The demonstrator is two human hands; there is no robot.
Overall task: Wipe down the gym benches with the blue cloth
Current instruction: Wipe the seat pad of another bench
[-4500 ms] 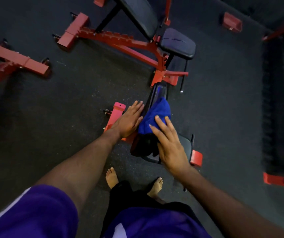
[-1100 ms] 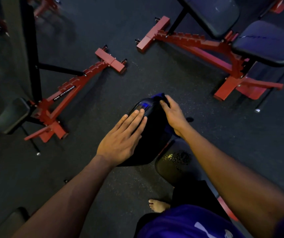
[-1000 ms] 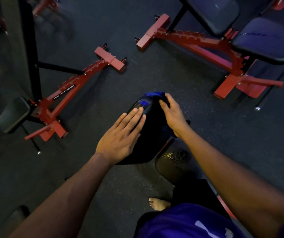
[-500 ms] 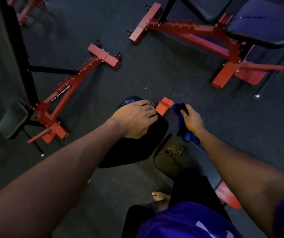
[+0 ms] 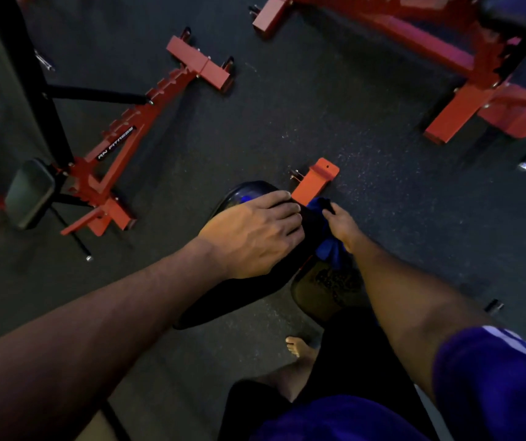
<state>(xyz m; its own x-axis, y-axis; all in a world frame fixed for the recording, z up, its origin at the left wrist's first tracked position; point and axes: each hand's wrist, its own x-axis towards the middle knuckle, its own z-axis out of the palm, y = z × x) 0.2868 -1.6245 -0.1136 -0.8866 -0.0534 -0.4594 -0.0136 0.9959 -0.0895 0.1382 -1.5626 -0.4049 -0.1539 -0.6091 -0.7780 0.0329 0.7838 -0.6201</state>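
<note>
Since a moment ago, I'm sliding my right hand (image 5: 341, 226), grip bunched round the blue cloth (image 5: 330, 249), down the backrest (image 5: 245, 300) side, while my left hand (image 5: 252, 235), fingers curled over its top edge, is steadying it

A dim indoor view, low in light overall, with a cool bluish cast over the dark rubber floor (image 5: 287, 116). The brightest tones are warm highlights on the back of the left hand (image 5: 249, 237) and along the left forearm (image 5: 102, 329), which suggests light falling from above. A faint sheen shows on the rounded top of the black backrest pad (image 5: 249, 189). The blue cloth (image 5: 328, 249) sits half in shadow. The wide-angle lens bends straight lines near the edges; the red frames (image 5: 121, 144) curve outward. The top right corner is soft and smeared, and fine grain covers the darker areas.
</note>
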